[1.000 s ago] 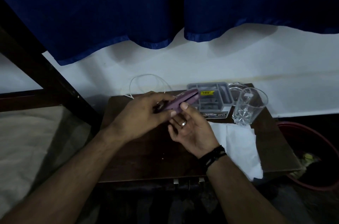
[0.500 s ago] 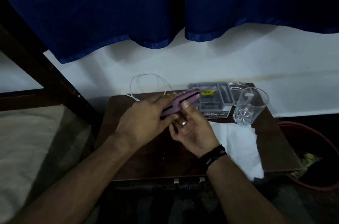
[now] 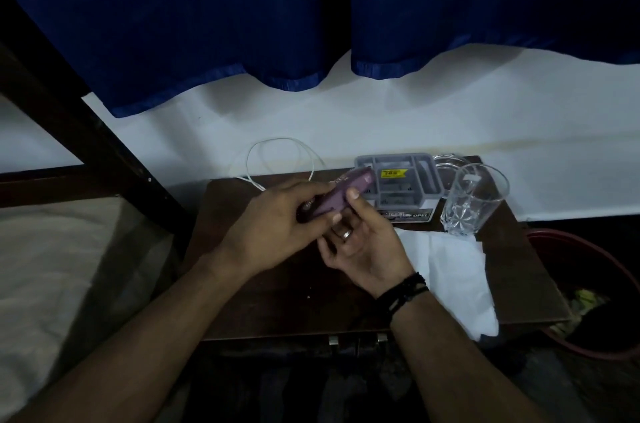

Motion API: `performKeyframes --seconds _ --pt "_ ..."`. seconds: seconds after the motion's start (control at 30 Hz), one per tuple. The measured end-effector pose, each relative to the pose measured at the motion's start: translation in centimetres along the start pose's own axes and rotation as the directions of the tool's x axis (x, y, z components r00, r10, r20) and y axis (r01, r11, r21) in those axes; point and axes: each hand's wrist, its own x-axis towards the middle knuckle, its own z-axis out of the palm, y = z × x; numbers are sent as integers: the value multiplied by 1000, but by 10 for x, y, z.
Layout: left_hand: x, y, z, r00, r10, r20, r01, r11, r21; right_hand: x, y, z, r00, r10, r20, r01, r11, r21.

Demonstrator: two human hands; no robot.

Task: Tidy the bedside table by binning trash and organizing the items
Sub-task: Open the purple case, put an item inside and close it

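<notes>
Left hand (image 3: 277, 220) and right hand (image 3: 360, 242) both gripping purple case (image 3: 341, 195), raised above bedside table (image 3: 259, 301), palms facing. Behind: grey organizer tray (image 3: 401, 180), clear glass (image 3: 472, 199), white tissue (image 3: 453, 270), white cable (image 3: 277, 152).

Dim room — blue curtains (image 3: 214, 24), white wall (image 3: 450, 110)

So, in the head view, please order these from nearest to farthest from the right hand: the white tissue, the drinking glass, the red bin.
From the right hand:
1. White tissue, just to its right on the table.
2. Drinking glass, farther right, toward the back.
3. Red bin, off the table, on the floor at far right.
</notes>
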Motion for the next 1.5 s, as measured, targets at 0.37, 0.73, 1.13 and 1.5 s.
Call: performKeyframes --seconds 0.37,0.73,1.13,1.5 --pt "-15 -15 31 877 -400 266 473 623 -624 3 16 8 984 -4 -180 -56 943 -329" --pt "1 -35 74 807 -558 193 504 481 -717 13 27 2 925 -270 -265 -77 552 -830" --pt "22 -37 77 870 -492 13 363 622 -694 23 28 -12 888 -439 -136 120 506 -854" --pt "19 -42 93 913 -407 13 388 861 -328 16 24 -19 905 -411 -111 -40 177 -983"
